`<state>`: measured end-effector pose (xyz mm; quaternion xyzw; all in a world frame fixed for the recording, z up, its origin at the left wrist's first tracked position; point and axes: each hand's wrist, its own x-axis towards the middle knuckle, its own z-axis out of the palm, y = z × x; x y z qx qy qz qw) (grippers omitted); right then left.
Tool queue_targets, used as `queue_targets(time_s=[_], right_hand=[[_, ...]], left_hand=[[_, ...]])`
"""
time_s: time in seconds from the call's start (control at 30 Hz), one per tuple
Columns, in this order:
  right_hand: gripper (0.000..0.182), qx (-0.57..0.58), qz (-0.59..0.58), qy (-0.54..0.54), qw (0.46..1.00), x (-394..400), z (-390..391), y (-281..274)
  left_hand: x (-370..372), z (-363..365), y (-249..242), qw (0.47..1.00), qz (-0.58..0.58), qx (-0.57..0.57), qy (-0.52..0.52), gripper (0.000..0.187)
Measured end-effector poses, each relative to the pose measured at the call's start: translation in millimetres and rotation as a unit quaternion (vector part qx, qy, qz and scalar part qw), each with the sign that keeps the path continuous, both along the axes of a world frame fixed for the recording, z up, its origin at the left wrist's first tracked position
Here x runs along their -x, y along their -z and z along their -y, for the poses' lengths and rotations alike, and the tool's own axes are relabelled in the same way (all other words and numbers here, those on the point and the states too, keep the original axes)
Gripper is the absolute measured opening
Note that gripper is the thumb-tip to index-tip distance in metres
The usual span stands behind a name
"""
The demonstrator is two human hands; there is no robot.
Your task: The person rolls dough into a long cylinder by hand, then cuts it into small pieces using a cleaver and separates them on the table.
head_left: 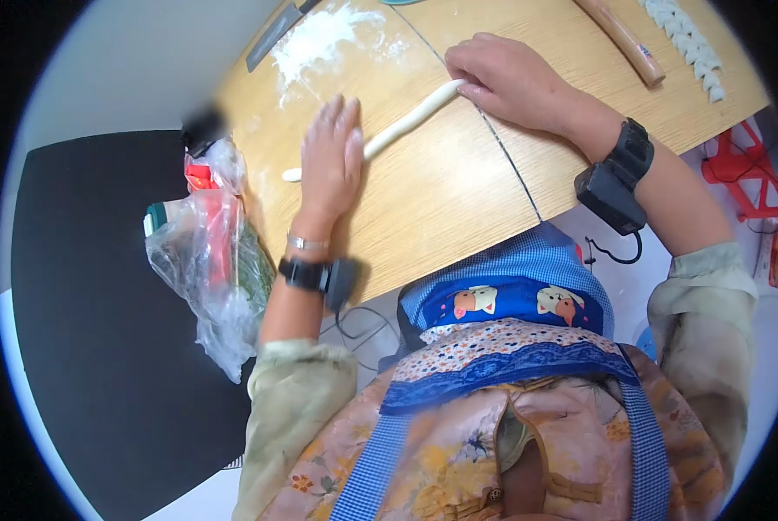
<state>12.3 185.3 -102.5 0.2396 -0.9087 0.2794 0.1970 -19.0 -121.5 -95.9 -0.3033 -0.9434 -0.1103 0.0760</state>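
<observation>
A long thin rope of white dough (410,119) lies slantwise on the wooden table. My left hand (330,156) rests flat across it near its left end, fingers stretched out, and a short tip of dough shows beyond the hand. At the other end, my right hand (502,74) has its fingers curled and pinched around the dough's tip. The hand itself hides the very end of the rope.
White flour (324,43) is spread beside a knife (272,36) at the far left of the table (432,208). A rolling pin (623,43) and a row of small dough pieces (686,43) lie at the right. Plastic bags (211,252) sit left of the table.
</observation>
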Motion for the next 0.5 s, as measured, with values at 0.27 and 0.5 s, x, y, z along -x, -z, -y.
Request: queue_targets(time_s=[0.27, 0.5], right_hand=[[0.008, -0.028, 0.024, -0.005, 0.999, -1.5, 1.6, -0.6], [0.011, -0.001, 0.019, -0.037, 0.999, -0.4, -1.4, 2.6]], left_hand=[[-81.7, 64.4, -36.2, 0.997, 0.062, -0.041, -0.030, 0.064], [-84.4, 94.1, -32.9, 0.967, 0.175, -0.139, -0.126, 0.023]])
